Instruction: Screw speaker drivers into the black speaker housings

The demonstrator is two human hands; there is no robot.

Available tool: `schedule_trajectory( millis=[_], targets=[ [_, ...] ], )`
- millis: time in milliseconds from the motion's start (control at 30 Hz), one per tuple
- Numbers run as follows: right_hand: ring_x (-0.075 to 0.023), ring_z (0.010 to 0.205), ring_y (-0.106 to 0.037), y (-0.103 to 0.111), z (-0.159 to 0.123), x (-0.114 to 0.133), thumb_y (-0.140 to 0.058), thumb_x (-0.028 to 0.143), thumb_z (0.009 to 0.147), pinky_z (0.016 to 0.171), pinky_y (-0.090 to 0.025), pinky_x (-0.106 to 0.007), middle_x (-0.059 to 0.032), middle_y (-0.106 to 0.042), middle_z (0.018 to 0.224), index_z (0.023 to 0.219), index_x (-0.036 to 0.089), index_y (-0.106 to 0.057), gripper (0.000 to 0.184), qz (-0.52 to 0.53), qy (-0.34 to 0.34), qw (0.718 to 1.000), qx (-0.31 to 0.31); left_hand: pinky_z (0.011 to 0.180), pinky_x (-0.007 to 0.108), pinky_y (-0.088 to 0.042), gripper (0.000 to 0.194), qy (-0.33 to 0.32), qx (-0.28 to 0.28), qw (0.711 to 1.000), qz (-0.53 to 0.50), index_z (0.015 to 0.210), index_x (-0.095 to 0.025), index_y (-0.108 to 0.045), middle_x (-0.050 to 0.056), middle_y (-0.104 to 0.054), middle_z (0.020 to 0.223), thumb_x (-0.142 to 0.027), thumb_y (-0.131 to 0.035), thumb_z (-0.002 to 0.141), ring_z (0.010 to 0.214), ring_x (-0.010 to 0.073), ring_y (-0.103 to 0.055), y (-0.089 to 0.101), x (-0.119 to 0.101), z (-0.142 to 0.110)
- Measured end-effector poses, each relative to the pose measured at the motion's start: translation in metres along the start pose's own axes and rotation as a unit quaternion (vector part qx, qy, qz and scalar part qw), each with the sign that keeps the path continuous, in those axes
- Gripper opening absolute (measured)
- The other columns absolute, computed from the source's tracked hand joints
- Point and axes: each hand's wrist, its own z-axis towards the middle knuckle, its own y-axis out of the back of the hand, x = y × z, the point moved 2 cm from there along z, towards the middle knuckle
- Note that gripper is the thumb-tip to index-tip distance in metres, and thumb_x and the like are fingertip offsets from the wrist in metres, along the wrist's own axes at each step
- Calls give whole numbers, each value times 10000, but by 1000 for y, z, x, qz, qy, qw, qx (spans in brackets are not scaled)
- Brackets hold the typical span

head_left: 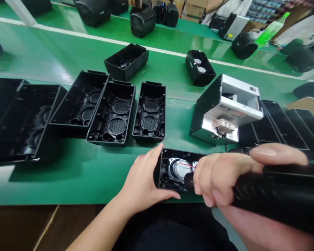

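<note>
My left hand (143,181) grips the left end of a black speaker housing (170,152) at the table's front edge, thumb on the near side and fingers on the far side. Inside the housing sits a round speaker driver (181,169) with a red wire across it; part of a second one shows beside it. My right hand (225,174) is wrapped round a black power screwdriver (279,191), its nose pointing down into the housing near the driver. The screwdriver's tip and the housing's right end are hidden behind my right hand.
Several open black housings with round grilles (149,113) stand behind my left hand. A silver-and-black screw feeder (225,111) stands beyond my right hand. Farther back are a housing with drivers (200,68) and another open housing (127,61). The green table (68,181) ends just before me.
</note>
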Motion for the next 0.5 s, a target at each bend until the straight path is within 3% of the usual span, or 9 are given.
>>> schedule_trajectory(
  millis=[100,200,367,500],
  targets=[
    [-226,526,-628,1,-1,-15,-405,471,1146,632,-621,-467,-32,-668,662,1278,376,-742,374,23,0,999,23,1175,617,-501,1390,0,-2,1000,-13,1713,-266,-196,203,-489,1677,-792,-911,644,1498,423,-544,0,-1,0],
    [-243,550,-654,8,1,-23,-465,451,1136,595,-594,-453,-36,-685,690,1306,358,-723,323,32,23,997,73,1178,613,-496,1396,6,0,1000,-22,1711,-248,-213,204,-487,1679,-789,-919,635,1504,421,-537,-1,-1,1],
    [-247,568,-660,8,0,-25,-577,465,1099,574,-606,-461,-29,-687,705,1260,350,-737,254,30,6,998,51,1190,616,-483,1401,5,4,1000,-30,1717,-244,-208,205,-480,1683,-769,-932,639,1515,424,-524,-1,-2,2],
    [-223,594,-662,-1,-1,-28,-562,510,1099,592,-602,-422,-41,-687,710,1245,314,-759,313,49,17,995,82,1215,599,-469,1423,6,7,999,-35,1716,-254,-212,184,-475,1693,-790,-932,612,1532,404,-508,-2,-2,1]
  ],
)
